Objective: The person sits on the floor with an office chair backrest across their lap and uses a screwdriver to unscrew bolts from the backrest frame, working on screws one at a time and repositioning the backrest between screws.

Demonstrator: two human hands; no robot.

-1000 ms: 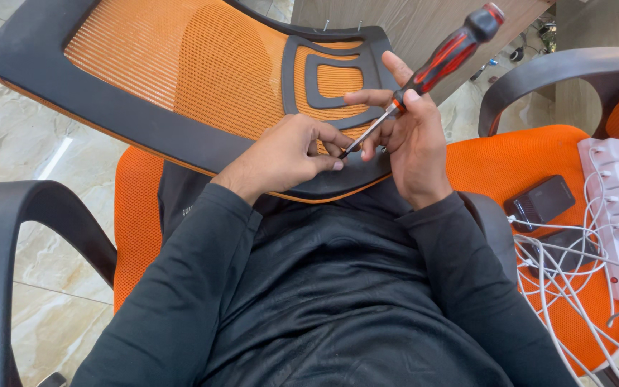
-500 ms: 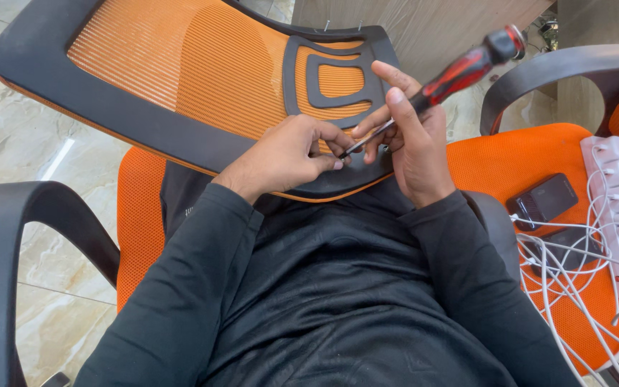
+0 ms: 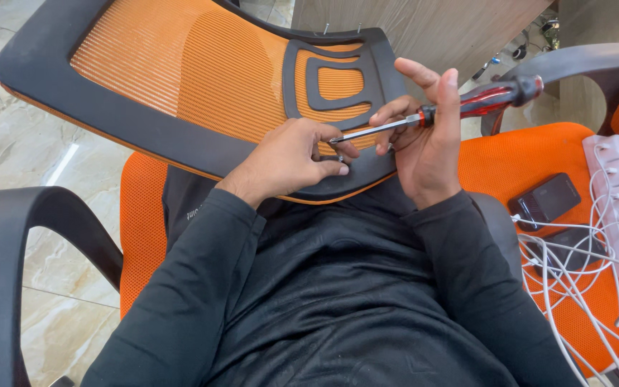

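- The right hand (image 3: 431, 154) has its grip clamped on a red-and-black screwdriver (image 3: 460, 107), tip at the chair backrest's (image 3: 180, 79) lower black frame.
- The left hand (image 3: 291, 158) has its grip closed, pinching a small screw (image 3: 340, 158) just beneath that tip.
- The backrest lies across the person's lap.

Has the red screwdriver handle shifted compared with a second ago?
Yes. The screwdriver handle has tipped down and to the right, measured against the chair backrest: it now lies flatter, while the tip stays by the left hand.
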